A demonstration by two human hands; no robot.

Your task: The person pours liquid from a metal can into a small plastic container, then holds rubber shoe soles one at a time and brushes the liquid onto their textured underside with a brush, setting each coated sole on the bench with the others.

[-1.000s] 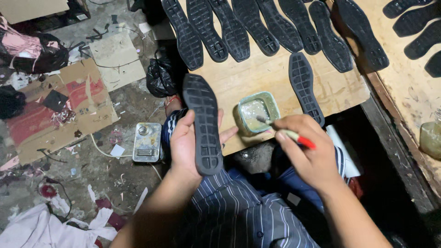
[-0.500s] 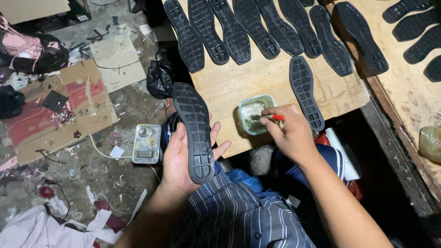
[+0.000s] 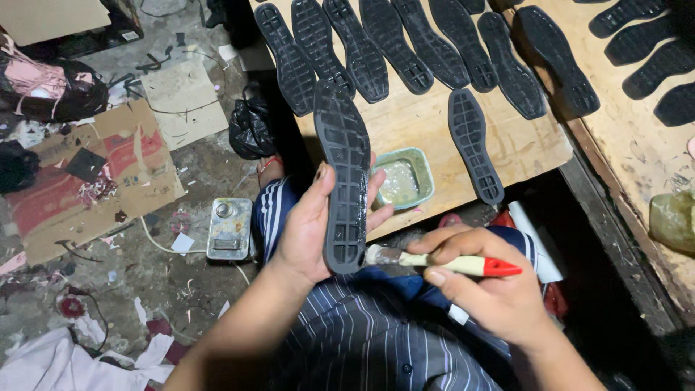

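My left hand (image 3: 308,224) grips a black rubber shoe sole (image 3: 342,174), held lengthwise with its treaded face up, over my lap. My right hand (image 3: 489,289) holds a small brush (image 3: 441,262) with a cream and red handle; its wet bristles touch the heel end of that sole. Just beyond the sole, a small green dish of pale glue (image 3: 402,179) rests on the wooden board (image 3: 532,152). Another single sole (image 3: 474,145) lies to the right of the dish.
Several black soles (image 3: 405,43) lie in a row across the far part of the board, with more at the top right (image 3: 651,51). On the dirty floor to the left are flattened cardboard (image 3: 87,174), a black bag (image 3: 251,130), a small metal tin (image 3: 230,228) and scraps.
My right hand has drawn the brush back from the glue dish to the sole's heel end. My left hand has tilted the sole closer and more upright in view.
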